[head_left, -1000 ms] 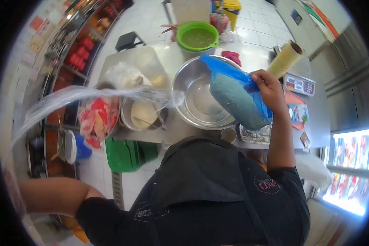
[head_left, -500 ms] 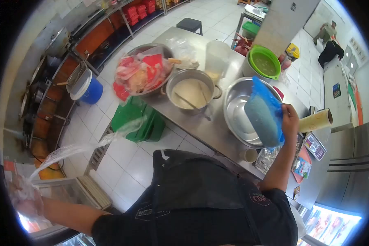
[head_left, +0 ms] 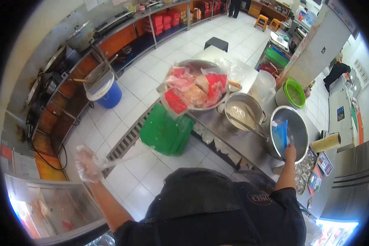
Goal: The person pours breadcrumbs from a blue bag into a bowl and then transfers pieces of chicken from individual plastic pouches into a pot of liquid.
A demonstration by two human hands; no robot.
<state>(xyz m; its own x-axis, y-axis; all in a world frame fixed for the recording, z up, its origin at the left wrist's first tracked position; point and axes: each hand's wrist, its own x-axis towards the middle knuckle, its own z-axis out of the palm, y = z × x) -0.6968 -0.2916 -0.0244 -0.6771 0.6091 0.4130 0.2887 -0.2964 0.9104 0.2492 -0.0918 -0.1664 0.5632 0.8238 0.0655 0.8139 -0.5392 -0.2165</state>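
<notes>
My right hand [head_left: 290, 152] is closed on a blue plastic bag [head_left: 279, 137], which is inside the large steel bowl [head_left: 298, 122]. How full the bag is cannot be made out. Out to the left, over the floor, my left hand [head_left: 88, 166] is wrapped in clear plastic and looks closed. A clear plastic strip [head_left: 125, 158] trails from it toward the green bin [head_left: 166, 131]. Beside the bowl stands a steel pot [head_left: 256, 107] of pale liquid with long-handled utensils in it.
Another bowl [head_left: 197, 63] piled with red and clear plastic bags sits at the table's far end. A clear pitcher [head_left: 263, 84] and a green basket [head_left: 294, 92] stand behind the pot. A blue bucket [head_left: 110, 97] is on the floor. A film roll [head_left: 326, 142] lies right.
My right hand has lowered the blue bag into the steel bowl. My left hand has moved up and right, its plastic strip now lower. The view has shifted left.
</notes>
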